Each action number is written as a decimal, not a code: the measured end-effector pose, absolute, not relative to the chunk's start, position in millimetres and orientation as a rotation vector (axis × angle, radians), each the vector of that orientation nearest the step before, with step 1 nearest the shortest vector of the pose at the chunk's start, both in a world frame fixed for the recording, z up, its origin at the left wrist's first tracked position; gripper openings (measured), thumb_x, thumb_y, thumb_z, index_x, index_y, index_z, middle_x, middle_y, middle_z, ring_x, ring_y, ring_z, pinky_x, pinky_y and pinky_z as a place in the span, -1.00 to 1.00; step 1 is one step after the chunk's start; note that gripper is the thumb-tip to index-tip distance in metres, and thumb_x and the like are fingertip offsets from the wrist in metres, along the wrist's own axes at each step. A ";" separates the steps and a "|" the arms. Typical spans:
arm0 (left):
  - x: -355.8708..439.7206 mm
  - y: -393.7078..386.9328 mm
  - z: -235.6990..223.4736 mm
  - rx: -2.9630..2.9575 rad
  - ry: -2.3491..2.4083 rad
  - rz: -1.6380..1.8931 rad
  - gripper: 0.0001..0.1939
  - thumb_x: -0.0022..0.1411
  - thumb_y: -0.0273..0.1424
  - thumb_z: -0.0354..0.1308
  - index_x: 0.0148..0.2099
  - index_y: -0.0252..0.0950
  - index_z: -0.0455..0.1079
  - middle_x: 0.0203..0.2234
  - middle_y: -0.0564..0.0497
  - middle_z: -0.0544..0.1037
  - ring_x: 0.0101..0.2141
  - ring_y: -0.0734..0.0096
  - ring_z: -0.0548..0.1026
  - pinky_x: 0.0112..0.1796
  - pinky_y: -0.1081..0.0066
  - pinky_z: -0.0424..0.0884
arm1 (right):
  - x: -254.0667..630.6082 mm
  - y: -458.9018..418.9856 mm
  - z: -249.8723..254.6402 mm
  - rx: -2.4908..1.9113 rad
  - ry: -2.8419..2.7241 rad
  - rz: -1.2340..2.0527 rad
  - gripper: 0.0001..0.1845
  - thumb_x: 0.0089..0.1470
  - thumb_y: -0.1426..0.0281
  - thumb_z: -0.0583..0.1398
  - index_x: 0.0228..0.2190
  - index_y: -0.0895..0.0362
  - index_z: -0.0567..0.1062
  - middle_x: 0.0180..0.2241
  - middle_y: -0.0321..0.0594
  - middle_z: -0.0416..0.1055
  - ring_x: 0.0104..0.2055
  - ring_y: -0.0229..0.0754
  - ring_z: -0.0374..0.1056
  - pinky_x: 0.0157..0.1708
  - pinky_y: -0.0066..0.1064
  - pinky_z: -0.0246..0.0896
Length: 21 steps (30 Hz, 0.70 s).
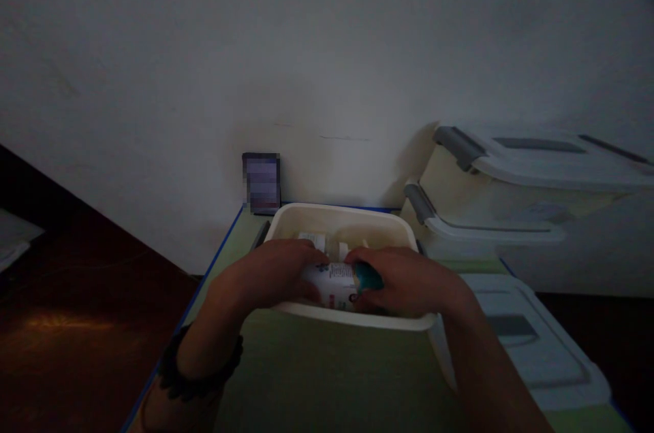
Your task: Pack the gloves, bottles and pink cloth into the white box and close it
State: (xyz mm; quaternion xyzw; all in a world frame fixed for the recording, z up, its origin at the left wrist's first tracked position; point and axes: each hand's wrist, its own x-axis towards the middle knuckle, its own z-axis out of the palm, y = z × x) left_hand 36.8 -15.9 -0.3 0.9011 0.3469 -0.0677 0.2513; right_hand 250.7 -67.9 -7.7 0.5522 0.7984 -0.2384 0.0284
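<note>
A white bottle (334, 281) with printed text and a teal cap end lies sideways at the cream-coloured storage bin (352, 319). My left hand (286, 274) grips its left end, and my right hand (398, 276) is closed round the teal end. Both hands are over the bin, within its rim. Behind the bottle, a small white labelled item (313, 240) and other pale items show inside the bin; the hands and bottle hide much of its contents. A dark beaded bracelet (201, 378) circles my left wrist.
A phone-like device (263, 182) leans on the wall behind the green table (327, 378). Two lidded storage bins (470, 191) are stacked at the back right. A loose pale lid (541, 351) with a grey panel lies to the right of my right arm.
</note>
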 end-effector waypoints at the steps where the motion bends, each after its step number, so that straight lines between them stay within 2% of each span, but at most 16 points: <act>1: 36.7 -15.6 -0.9 2.448 0.938 -0.179 -0.60 0.08 -0.31 0.26 0.02 -0.14 0.44 -0.12 -0.01 0.54 -0.13 0.14 0.49 -0.15 0.29 0.32 | 250.2 -67.7 -8.7 1.701 2.469 -0.734 -0.42 -0.05 0.17 0.24 0.03 0.09 0.39 -0.10 -0.03 0.49 -0.10 0.12 0.40 -0.17 -0.15 0.24; 6: 35.2 -15.0 -1.4 2.414 0.940 -0.131 -0.69 0.25 -0.29 0.09 0.02 -0.18 0.45 -0.09 -0.05 0.55 -0.08 0.15 0.48 -0.06 0.25 0.30 | 251.3 -63.0 -11.6 1.680 2.574 -0.799 -0.56 0.17 0.19 0.07 -0.02 0.14 0.46 -0.09 -0.02 0.50 -0.06 0.05 0.39 -0.07 -0.18 0.21; 12: 38.4 -14.0 -1.1 2.401 0.971 -0.144 -0.68 0.22 -0.29 0.13 0.02 -0.16 0.45 -0.06 -0.05 0.53 -0.04 0.15 0.45 -0.02 0.23 0.28 | 248.6 -59.8 -12.2 1.700 2.623 -0.859 -0.69 0.10 0.28 0.18 -0.13 0.10 0.55 -0.13 -0.09 0.53 -0.10 0.00 0.42 -0.10 -0.26 0.22; 19: 37.9 -13.5 -4.5 2.381 1.026 -0.121 -0.66 0.15 -0.28 0.18 -0.01 -0.16 0.46 -0.06 -0.04 0.53 -0.03 0.16 0.44 0.00 0.23 0.26 | 251.1 -55.7 -15.5 1.684 2.647 -0.836 -0.67 0.08 0.22 0.18 -0.13 0.07 0.55 -0.16 -0.13 0.55 -0.14 -0.03 0.43 -0.17 -0.31 0.21; 21: 39.6 -11.6 -8.1 2.426 0.994 -0.099 -0.68 0.19 -0.25 0.12 -0.02 -0.18 0.47 -0.09 -0.04 0.54 -0.07 0.19 0.46 -0.02 0.25 0.28 | 251.6 -54.8 -17.0 1.681 2.663 -0.809 -0.64 0.07 0.19 0.18 -0.14 0.08 0.55 -0.18 -0.11 0.55 -0.15 -0.02 0.43 -0.21 -0.32 0.21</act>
